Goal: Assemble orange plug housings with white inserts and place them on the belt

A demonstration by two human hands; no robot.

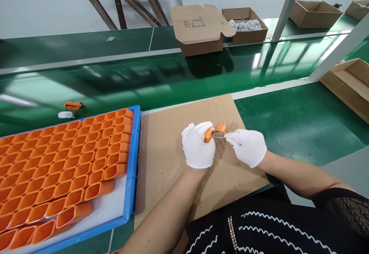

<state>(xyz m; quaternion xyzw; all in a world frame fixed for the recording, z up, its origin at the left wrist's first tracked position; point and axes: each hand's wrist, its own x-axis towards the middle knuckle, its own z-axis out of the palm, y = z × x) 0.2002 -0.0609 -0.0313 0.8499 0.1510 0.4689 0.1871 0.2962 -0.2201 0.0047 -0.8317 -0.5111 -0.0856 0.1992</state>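
In white gloves, both my hands meet above a cardboard sheet (167, 150). My left hand (198, 146) is closed on a small orange plastic housing (208, 135), its open end turned toward my right hand. Just beyond the housing sits an orange two-pin plug (221, 127), its metal pins pointing up and away; a short dark piece seems to link the two. My right hand (248, 146) pinches a thin metal tool (220, 137), whose tip reaches the housing's opening. The tool's exact kind is too small to tell.
At left, a blue tray (134, 161) holds rows of orange housings (77, 146). Beyond lies a shiny green conveyor belt (138, 81) with an orange part (73, 105) and a white part (66, 114). Cardboard boxes (201, 48) line the far ledge; another box (350, 85) stands right.
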